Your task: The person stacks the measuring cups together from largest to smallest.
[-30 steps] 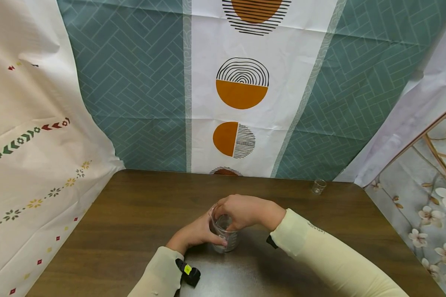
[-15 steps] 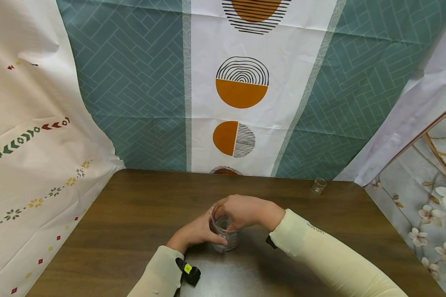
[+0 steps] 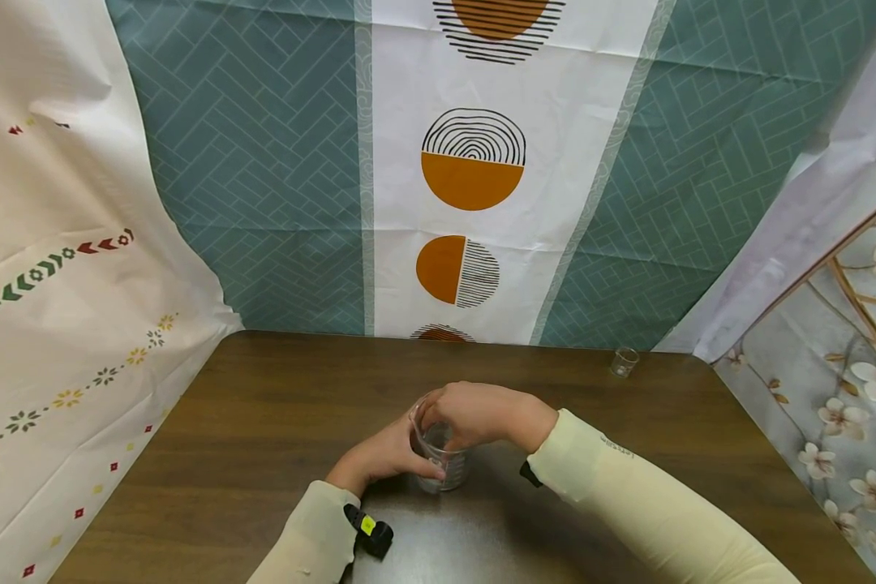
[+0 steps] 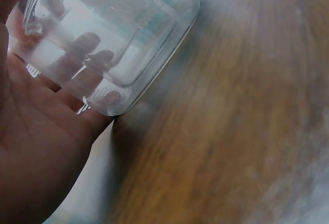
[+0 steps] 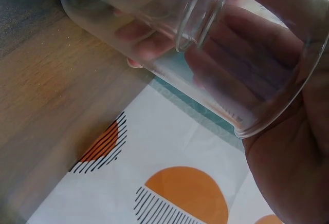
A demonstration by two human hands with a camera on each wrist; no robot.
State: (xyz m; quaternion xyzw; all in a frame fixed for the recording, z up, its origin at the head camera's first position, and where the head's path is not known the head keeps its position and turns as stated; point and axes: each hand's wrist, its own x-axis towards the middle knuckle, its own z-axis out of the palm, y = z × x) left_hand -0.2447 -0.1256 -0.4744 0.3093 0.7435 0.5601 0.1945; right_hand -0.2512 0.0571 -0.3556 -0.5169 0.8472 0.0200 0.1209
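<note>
A large clear beaker (image 3: pixel 450 472) stands on the table before me, tilted very little if at all. My left hand (image 3: pixel 388 454) grips it round the left side, thumb in front; in the left wrist view its fingers show through the clear wall. From above, my right hand (image 3: pixel 478 415) reaches into the mouth. The right wrist view shows a smaller clear beaker (image 5: pixel 149 0) inside the large one, with my right fingers and thumb at its rim, pinching it. How far its base is from the large beaker's bottom I cannot tell.
A small clear glass (image 3: pixel 624 362) stands near the table's back right corner. The brown wooden table (image 3: pixel 299 381) ends at a patterned curtain (image 3: pixel 292 203) behind, with a cream cloth (image 3: pixel 80 324) on the left and a floral one (image 3: pixel 847 405) on the right.
</note>
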